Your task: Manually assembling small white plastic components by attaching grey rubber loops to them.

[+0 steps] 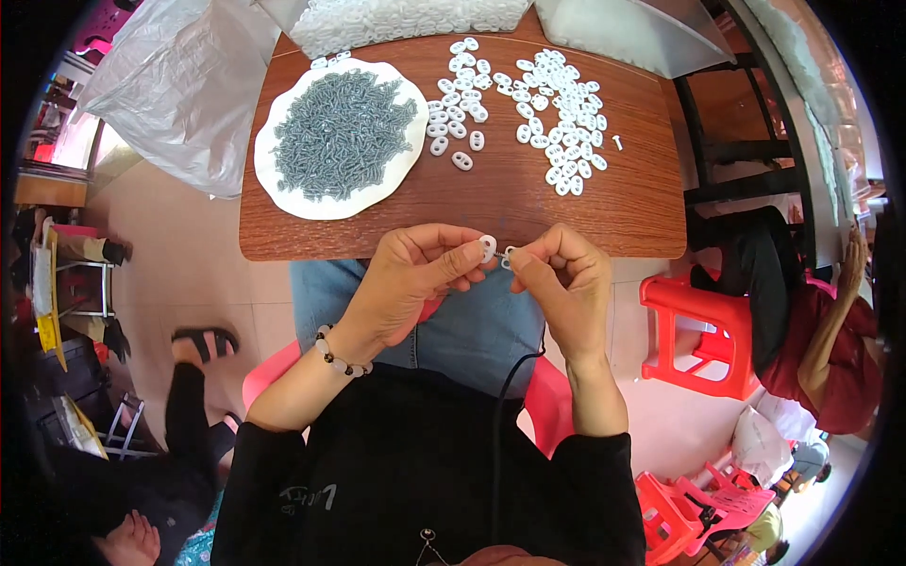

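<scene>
Above my lap, just off the table's near edge, both hands meet. My left hand (408, 274) pinches a white oval plastic piece with two holes (488, 247) between thumb and fingertips. Between my right thumb and fingers is another such white piece (508, 258), partly covered by the right hand (569, 288). A thin dark spring (499, 254) spans the short gap between the two pieces; its ends are hidden. Beyond the hands, a white scalloped plate (408, 179) bears a heap of small grey springs (340, 132). Loose white two-hole pieces (566, 132) lie in groups to its right.
The brown wooden table (472, 212) carries a clear bin of white pieces (406, 24) and a tilted translucent bin (632, 33) at its far side. A small white peg (617, 142) lies at right. A red stool (698, 330) and other people are on both sides.
</scene>
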`<act>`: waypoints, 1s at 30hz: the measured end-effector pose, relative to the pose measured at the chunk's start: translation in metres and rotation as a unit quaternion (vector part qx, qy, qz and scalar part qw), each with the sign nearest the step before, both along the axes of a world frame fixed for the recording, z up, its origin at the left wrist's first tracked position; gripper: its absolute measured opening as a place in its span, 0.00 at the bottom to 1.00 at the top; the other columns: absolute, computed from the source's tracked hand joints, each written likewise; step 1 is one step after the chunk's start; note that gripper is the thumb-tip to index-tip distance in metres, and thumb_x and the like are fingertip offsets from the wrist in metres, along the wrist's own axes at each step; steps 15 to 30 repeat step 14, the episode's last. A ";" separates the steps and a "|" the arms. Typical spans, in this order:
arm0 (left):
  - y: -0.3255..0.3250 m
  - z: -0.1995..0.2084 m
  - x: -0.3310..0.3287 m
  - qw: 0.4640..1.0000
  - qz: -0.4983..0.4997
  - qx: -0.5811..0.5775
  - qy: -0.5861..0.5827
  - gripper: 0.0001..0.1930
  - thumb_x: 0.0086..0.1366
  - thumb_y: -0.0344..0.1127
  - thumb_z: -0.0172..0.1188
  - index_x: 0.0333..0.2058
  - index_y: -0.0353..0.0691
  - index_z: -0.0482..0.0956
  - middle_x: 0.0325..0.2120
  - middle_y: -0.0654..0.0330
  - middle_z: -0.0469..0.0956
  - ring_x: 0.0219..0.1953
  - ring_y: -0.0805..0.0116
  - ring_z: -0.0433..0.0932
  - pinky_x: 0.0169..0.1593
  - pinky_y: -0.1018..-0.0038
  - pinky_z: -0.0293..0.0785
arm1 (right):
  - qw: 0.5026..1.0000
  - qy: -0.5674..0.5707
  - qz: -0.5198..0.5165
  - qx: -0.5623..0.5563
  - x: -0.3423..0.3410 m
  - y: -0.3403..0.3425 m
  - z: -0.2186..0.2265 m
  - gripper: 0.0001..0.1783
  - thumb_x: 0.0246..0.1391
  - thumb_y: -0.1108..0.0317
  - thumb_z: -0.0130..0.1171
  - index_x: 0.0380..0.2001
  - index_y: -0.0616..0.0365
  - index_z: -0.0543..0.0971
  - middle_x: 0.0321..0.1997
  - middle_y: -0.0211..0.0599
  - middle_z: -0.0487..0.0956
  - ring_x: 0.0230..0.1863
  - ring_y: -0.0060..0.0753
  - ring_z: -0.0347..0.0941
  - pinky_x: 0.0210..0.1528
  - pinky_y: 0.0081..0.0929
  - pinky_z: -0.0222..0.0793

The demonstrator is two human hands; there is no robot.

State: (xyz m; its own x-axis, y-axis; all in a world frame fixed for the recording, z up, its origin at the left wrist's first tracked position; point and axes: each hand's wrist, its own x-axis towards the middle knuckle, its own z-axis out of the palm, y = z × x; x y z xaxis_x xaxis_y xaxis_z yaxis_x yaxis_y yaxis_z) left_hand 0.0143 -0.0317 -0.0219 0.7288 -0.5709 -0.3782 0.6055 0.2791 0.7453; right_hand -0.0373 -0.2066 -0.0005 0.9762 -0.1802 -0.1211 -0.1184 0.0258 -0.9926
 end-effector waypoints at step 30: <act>0.010 0.017 -0.006 0.998 -0.021 0.018 -0.058 0.15 0.61 0.39 0.63 0.41 0.32 0.81 0.31 0.56 0.82 0.31 0.78 0.77 0.33 0.85 0.70 | 0.994 -0.034 0.085 0.060 0.000 0.000 -0.008 0.10 0.53 0.72 0.63 0.36 0.63 0.74 0.30 0.34 0.78 0.32 0.21 0.75 0.39 0.16 0.69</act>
